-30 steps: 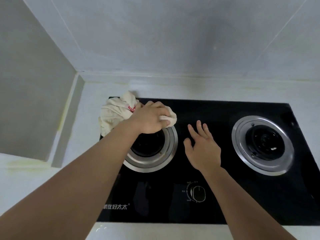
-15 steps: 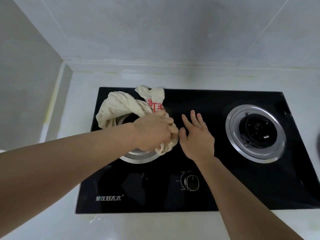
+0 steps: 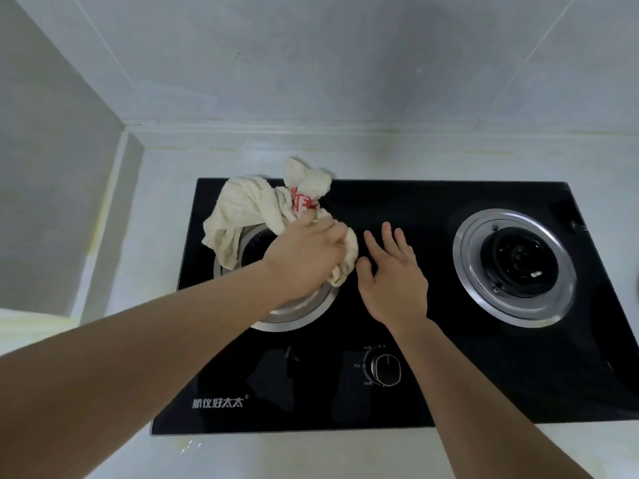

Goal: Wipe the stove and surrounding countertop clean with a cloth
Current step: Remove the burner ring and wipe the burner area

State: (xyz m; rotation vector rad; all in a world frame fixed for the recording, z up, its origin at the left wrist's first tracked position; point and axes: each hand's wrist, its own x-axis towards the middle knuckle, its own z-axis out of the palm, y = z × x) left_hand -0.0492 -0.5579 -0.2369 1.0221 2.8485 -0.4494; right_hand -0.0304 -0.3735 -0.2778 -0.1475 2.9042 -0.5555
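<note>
A black glass stove [image 3: 425,209] with two burners is set into a pale countertop [image 3: 162,188]. My left hand [image 3: 304,257] grips a cream cloth [image 3: 249,209] with red print, bunched over the left burner [image 3: 294,312], most of which is hidden by hand and cloth. The cloth trails toward the stove's back left corner. My right hand [image 3: 392,278] rests flat on the glass between the burners, fingers straight and spread, holding nothing.
The right burner [image 3: 515,267] stands uncovered. A control knob [image 3: 385,368] sits near the stove's front edge. Tiled walls close the corner behind and to the left. A few water drops [image 3: 190,445] lie on the countertop in front.
My left hand has carried the cloth from the back left of the stove to the right side of the left burner. My right hand has stayed flat on the glass.
</note>
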